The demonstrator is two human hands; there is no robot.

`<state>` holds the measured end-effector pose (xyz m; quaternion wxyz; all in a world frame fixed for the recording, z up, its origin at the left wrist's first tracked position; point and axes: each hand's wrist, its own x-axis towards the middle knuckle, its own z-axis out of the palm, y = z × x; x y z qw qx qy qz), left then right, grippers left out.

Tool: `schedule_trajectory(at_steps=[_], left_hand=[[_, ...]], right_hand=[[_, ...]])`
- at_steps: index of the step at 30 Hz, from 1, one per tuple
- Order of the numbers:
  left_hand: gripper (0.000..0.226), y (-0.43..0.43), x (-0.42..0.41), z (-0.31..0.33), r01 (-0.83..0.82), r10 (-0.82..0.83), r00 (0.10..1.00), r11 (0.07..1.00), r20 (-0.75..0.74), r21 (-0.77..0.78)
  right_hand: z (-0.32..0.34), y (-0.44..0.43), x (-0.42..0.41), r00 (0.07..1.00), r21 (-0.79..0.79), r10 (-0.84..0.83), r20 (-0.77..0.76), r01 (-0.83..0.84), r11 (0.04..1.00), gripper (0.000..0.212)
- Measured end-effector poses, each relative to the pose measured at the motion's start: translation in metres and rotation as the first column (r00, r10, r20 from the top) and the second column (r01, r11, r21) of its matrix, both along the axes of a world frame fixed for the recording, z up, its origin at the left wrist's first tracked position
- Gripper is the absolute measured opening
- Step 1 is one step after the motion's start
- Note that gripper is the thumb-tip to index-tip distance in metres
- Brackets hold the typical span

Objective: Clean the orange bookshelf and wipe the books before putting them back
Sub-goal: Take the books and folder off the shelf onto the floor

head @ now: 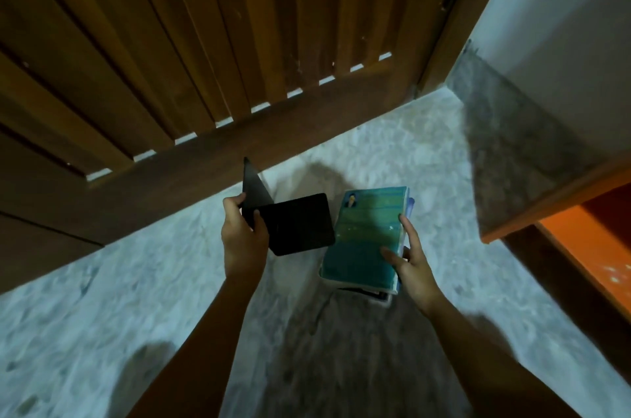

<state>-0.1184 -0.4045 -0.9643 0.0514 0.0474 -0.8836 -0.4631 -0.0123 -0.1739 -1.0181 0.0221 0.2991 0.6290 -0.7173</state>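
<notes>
Head view.
- Item: black bookend (293,223). Our left hand (244,233) is gripping it, fingers (232,204) curling round its upright plate.
- Item: stack of books (365,236), teal cover uppermost. Our right hand (411,260) is clasping it, thumb pressing on top, likely carrying it clear for wiping.
- Item: orange bookshelf (587,240), standing well right of those fingers.

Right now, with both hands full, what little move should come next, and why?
Probably lower the black bent metal bookend onto the pale stone floor. The left hand grips it, and the right hand holds the stack of books with the teal cover on top, so no hand is free to wipe. The orange bookshelf waits on the right.
</notes>
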Motion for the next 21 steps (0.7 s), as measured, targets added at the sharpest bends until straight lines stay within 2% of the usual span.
schedule_trajectory(at_steps=[3,7,10,16,21], left_hand=[[0.022,-0.003,0.001,-0.022,0.018,-0.018,1.000,0.999,-0.002,-0.029],[0.024,-0.005,0.005,-0.037,0.026,-0.028,0.999,0.997,-0.026,-0.066],[0.024,-0.006,0.008,-0.043,0.054,-0.058,0.997,0.994,-0.044,-0.096],[0.025,-0.007,0.014,-0.050,0.086,-0.085,0.996,0.993,0.015,-0.083],[0.037,-0.009,0.026,-0.054,0.178,-0.174,0.984,0.980,0.046,-0.090]], right_hand=[[-0.024,0.003,0.004,0.998,0.096,0.045,0.043,-0.049,0.994,0.070],[-0.037,0.006,0.009,0.986,0.307,0.084,0.143,-0.125,0.943,0.068],[-0.041,0.008,0.008,0.988,0.414,0.083,0.131,-0.131,0.901,0.065],[-0.051,0.020,0.004,0.978,0.532,0.095,0.183,-0.180,0.827,0.068],[-0.062,0.025,0.009,0.926,0.579,0.216,0.309,-0.363,0.730,0.076]])
